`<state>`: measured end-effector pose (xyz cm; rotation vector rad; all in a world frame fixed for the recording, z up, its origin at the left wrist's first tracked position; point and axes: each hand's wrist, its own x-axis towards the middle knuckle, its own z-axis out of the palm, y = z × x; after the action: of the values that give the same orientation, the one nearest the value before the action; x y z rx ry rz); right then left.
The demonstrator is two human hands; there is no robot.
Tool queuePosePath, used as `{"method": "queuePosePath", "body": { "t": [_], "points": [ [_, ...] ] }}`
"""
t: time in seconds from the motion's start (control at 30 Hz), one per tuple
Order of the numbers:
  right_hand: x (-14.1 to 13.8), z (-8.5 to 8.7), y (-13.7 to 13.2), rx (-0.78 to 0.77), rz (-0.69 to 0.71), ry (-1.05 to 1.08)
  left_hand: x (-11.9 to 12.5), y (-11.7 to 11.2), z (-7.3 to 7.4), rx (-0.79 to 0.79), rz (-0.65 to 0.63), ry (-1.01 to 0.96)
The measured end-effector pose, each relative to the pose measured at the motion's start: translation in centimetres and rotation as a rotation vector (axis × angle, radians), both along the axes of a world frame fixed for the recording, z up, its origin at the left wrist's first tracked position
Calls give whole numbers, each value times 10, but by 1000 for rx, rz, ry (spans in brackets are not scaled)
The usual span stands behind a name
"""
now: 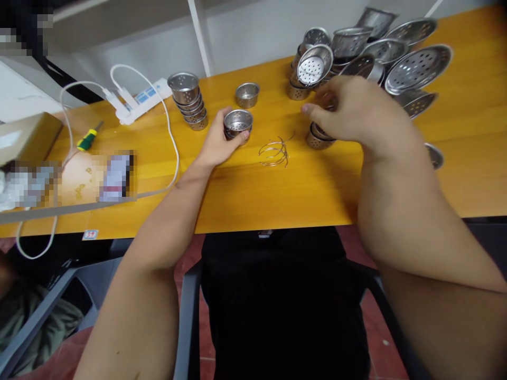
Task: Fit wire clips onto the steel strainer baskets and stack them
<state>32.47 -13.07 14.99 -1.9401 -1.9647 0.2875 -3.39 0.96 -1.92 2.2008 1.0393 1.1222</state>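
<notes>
Left hand grips a cup at centre; right hand, its grip unclear, partly covers a stack right of centre. The upper-left column seems done, the upper-right pile remaining.

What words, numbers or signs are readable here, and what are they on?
"3" and a blurred second digit: small white, blue-bordered label on the yellow-orange wooden table's front edge.
Too small to read: any print on the white plastic power strip's blue patches.
Unreadable: white patch on the brown cardboard box.
</notes>
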Motion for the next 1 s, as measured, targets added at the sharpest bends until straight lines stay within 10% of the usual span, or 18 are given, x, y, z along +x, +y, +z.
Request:
{"method": "queuePosePath", "body": {
  "t": [0.43, 0.73, 0.87, 1.0],
  "points": [
    [-18, 2, -7, 123, -14, 149, 2, -17, 22, 61, 75, 31],
    [-60, -29, -15, 381, 558, 369, 28, -68, 72, 282, -121, 137],
    [-89, -50, -24, 335, 831, 408, 27, -71, 70, 163, -259, 174],
    [-91, -52, -27, 376, 749, 428, 25, -59, 58, 127, -199, 85]
  ]
}}
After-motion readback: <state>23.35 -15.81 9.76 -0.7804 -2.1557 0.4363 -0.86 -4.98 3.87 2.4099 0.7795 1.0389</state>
